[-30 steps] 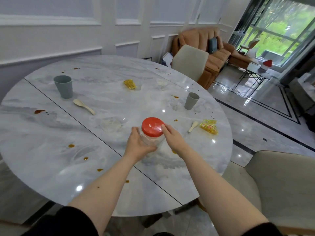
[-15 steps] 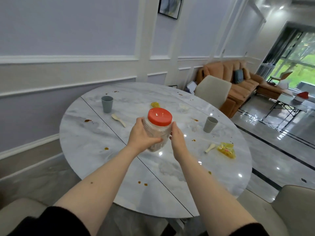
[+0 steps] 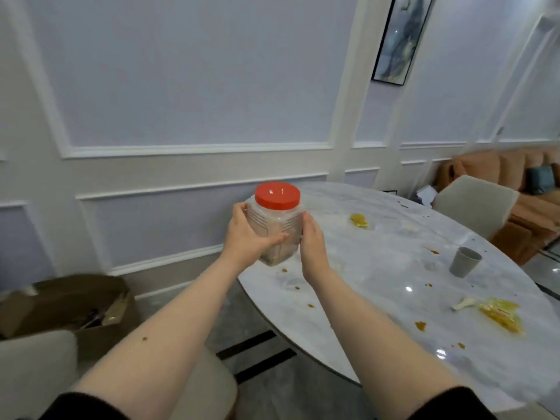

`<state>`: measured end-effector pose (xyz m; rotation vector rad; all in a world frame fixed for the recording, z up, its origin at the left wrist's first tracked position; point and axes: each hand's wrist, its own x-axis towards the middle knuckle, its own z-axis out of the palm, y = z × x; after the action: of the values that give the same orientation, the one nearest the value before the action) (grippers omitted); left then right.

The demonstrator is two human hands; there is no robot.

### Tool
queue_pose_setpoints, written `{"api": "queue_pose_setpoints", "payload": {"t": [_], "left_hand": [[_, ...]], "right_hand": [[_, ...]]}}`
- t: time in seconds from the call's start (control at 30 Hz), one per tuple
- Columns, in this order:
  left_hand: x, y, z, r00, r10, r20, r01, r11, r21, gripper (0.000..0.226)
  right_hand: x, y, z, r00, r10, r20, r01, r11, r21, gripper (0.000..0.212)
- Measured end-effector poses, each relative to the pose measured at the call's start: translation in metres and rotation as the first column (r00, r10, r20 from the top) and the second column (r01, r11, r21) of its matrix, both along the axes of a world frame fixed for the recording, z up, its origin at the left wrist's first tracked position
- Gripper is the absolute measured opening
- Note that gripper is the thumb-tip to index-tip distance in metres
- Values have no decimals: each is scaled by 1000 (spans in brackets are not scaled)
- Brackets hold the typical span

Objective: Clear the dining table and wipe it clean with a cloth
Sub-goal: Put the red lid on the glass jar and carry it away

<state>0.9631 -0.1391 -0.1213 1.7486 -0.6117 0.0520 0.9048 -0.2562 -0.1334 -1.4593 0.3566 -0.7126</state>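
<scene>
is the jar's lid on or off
On. The red lid sits square on top of the clear jar, held upright between the left hand and right hand. How tightly it is screwed cannot be told.

Both arms outstretched, left hand [image 3: 245, 237] curled in a grip, right hand [image 3: 312, 244] flat, facing it

marble table [image 3: 378, 298] | on it: grey cup [image 3: 464, 261]; spoon [image 3: 462, 304]; yellow wrappers [image 3: 501, 317]; brown stains [image 3: 420, 326]
</scene>
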Motion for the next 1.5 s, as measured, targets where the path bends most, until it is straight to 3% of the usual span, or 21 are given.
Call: {"api": "queue_pose_setpoints", "payload": {"t": [0.2,0.37,0.6,0.67,0.77,0.83,1.0,1.2,1.3,1.5], "left_hand": [[-15,150,24,975,222,17,-221,975,-29,93],[-43,273,50,898,435,65,-429,899,-91,91],[-69,433,78,784,606,133,-586,794,-162,73],[-73,478,87,756,634,164,-619,773,-139,70],[-80,543,101,661,731,168,-717,682,-145,101],[-88,577,110,606,773,188,-759,632,-155,106],[-127,652,133,468,860,204,-850,502,-161,90],[-173,741,154,273,927,256,-938,315,-142,96],[-189,784,168,206,931,301,-959,253,-130,107],[-217,901,195,112,919,378,-976,173,-133,97]], "right_hand": [[10,139,26,976,212,54,-212,977,-13,39],[18,269,45,862,492,124,-496,868,1,42],[28,440,78,611,772,176,-785,619,6,37],[32,483,86,493,846,202,-859,511,-42,41],[37,544,102,306,922,238,-935,339,-109,45],[40,576,112,210,945,249,-958,250,-139,44],[30,663,135,-95,968,234,-983,-54,-176,40],[-4,765,159,-296,936,189,-951,-272,-143,41],[-18,810,172,-333,918,217,-941,-308,-141,41],[-41,924,204,-369,883,291,-920,-304,-246,40]]}}
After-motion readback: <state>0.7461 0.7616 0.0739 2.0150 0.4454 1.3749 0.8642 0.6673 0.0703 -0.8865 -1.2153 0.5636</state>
